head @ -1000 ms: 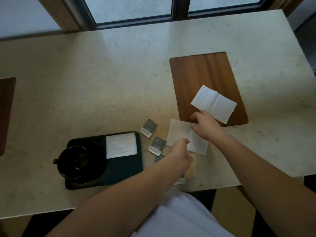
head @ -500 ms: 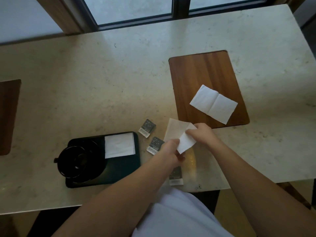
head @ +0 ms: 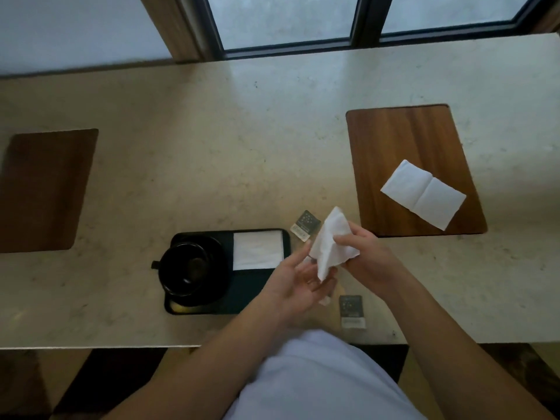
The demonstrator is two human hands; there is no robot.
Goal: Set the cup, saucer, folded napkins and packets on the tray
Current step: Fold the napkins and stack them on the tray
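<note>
A black tray (head: 242,298) lies near the table's front edge. On its left stand a black cup (head: 185,269) and saucer (head: 216,253); a folded white napkin (head: 257,250) lies on its right. Just right of the tray, a white napkin (head: 328,242) is lifted above the table and half folded. My right hand (head: 368,257) pinches it from the right, and my left hand (head: 295,281) touches its lower edge with fingers spread. One grey packet (head: 305,225) lies behind the napkin, another packet (head: 351,310) by the front edge. An unfolded napkin (head: 422,194) lies on the right wooden mat (head: 403,140).
A second wooden mat (head: 45,189) lies at the left of the pale stone table (head: 212,131). Dark window frames run along the far side. The table's front edge is close to my body.
The napkin has been lifted off the table and folded over between my hands. My left hand has opened beneath it. The view has shifted, showing the left mat.
</note>
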